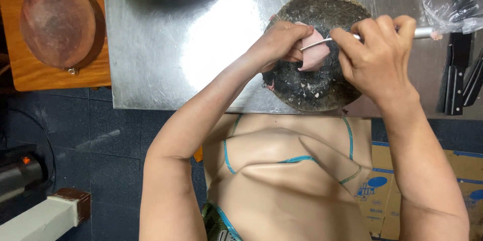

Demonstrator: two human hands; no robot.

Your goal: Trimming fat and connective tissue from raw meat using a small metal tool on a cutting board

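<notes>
Head camera, looking down: left hand (279, 45) pinches a soft pink meat piece (313, 52) on the round, dark, scarred chopping block (314, 87); right hand (377, 55) is clamped on a shiny metal tool (322, 43) touching it. Brushed steel table (201, 45); tan cardboard box (453, 180) with blue ovals lower right.

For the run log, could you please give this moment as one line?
left hand: pinning pale pink meat piece | right hand: holding metal-handled tool to it | surface: round dark chopping block on steel table
</notes>
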